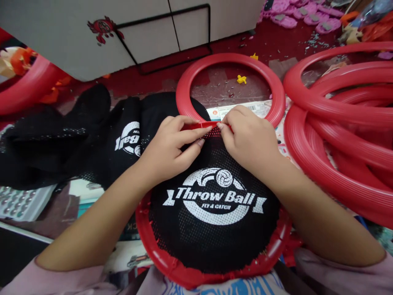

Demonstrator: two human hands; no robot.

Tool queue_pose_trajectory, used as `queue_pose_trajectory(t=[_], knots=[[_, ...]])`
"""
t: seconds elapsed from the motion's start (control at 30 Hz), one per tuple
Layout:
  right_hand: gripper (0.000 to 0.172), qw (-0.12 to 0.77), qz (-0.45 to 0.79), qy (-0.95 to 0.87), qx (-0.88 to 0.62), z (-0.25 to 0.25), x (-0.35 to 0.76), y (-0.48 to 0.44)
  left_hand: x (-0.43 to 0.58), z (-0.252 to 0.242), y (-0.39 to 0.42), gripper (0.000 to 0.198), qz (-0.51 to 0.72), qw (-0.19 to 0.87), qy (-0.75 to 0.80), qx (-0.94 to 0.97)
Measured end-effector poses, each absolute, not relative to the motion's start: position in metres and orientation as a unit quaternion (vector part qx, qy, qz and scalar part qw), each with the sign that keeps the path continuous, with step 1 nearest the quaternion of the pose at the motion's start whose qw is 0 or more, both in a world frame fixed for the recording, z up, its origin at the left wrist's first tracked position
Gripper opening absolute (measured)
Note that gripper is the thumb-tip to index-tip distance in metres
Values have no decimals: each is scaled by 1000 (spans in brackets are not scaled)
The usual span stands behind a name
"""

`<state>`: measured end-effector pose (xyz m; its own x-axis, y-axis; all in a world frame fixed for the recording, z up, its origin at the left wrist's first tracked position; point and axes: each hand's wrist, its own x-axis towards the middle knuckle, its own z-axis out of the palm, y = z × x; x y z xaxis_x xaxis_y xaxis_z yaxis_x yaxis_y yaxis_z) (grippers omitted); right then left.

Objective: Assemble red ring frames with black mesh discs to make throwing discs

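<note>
A red plastic ring [184, 272] lies near my lap, with a black mesh disc [215, 241] printed "Throw Ball" in white stretched across it. My left hand [176, 145] pinches the far edge of the mesh where it meets the ring. Right beside it, my right hand [247, 137] pinches the same far edge between thumb and fingers. A narrow red strip of the rim shows between the two hands. The exact spot under the fingertips is partly hidden.
Another red ring [230, 59] lies just beyond my hands. Several red rings [337, 106] are stacked at the right. Black printed mesh pieces [92, 135] are heaped at the left, near a clear tray [27, 200]. A white board [147, 37] with a black wire frame [209, 24] stands behind.
</note>
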<state>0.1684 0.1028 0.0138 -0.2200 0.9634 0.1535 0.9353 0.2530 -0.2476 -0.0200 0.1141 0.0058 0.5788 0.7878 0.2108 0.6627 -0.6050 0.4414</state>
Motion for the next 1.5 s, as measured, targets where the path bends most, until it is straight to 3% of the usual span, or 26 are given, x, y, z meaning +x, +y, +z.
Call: queue_pose_trajectory(t=[0.3,0.53,0.77,1.5], knots=[[24,145,32,-781,-607,11,167,101,-22,-4,114,36,166,82,398,898],[18,172,117,-780,-590,16,178,102,-23,-4,112,36,140,46,389,909],[17,217,210,-759,-577,18,189,110,-24,-4,113,34,148,64,381,911],[14,192,213,-776,-561,19,195,113,-24,-4,115,34,164,105,401,895]])
